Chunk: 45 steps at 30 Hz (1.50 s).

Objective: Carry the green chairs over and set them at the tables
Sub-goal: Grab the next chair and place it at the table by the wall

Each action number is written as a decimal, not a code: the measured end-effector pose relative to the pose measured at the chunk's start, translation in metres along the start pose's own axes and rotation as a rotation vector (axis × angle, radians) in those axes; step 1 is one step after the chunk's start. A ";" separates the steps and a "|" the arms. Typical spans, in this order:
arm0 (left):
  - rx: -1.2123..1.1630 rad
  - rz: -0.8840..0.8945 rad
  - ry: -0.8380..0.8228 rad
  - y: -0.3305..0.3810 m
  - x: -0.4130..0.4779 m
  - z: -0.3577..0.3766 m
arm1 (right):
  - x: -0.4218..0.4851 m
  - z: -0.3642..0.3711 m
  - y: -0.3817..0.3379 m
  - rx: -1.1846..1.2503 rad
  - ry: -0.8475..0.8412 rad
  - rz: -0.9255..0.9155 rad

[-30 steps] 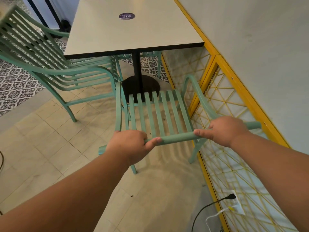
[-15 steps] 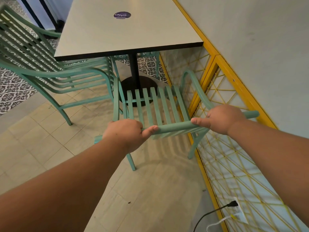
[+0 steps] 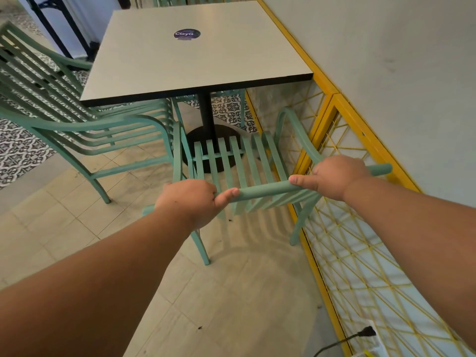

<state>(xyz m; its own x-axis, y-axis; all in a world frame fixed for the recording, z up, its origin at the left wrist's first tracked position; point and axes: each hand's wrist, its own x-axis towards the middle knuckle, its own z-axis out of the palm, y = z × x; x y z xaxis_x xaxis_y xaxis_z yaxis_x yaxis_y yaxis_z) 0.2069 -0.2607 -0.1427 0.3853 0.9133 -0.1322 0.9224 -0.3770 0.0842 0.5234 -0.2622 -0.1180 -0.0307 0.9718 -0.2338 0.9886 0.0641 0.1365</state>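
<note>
Pushing forward, I have slid the green slatted metal armchair (image 3: 239, 161) closer in over the last second: its seat front now reaches the round black base of the white square table (image 3: 195, 52) ahead of my hands, where a moment ago it sat further back. My left hand (image 3: 190, 199) and right hand (image 3: 337, 176) both stay clenched around the chair's top back rail, with the yellow lattice railing (image 3: 355, 243) just beside my right wrist. A stack of matching green chairs (image 3: 77, 119) stands beyond my left hand. I judge this chair nearly placed; letting go should come next.
</note>
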 end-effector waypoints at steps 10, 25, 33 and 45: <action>0.028 0.015 0.027 -0.014 0.034 -0.004 | 0.033 -0.008 0.001 -0.010 0.016 -0.008; 0.065 0.013 0.075 -0.030 0.069 -0.006 | 0.070 -0.011 0.003 -0.016 0.034 0.010; 0.049 -0.008 0.055 -0.030 0.072 -0.003 | 0.068 -0.015 0.003 -0.011 -0.007 0.090; -0.011 -0.059 -0.082 -0.031 0.075 -0.017 | 0.048 -0.050 -0.021 0.053 -0.096 0.378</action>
<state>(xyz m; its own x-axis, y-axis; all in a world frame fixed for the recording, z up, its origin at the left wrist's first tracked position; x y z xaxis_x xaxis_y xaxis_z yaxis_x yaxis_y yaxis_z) 0.2064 -0.1779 -0.1384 0.3313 0.9180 -0.2181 0.9435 -0.3204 0.0844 0.4939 -0.2057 -0.0844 0.3485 0.8988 -0.2658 0.9338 -0.3085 0.1813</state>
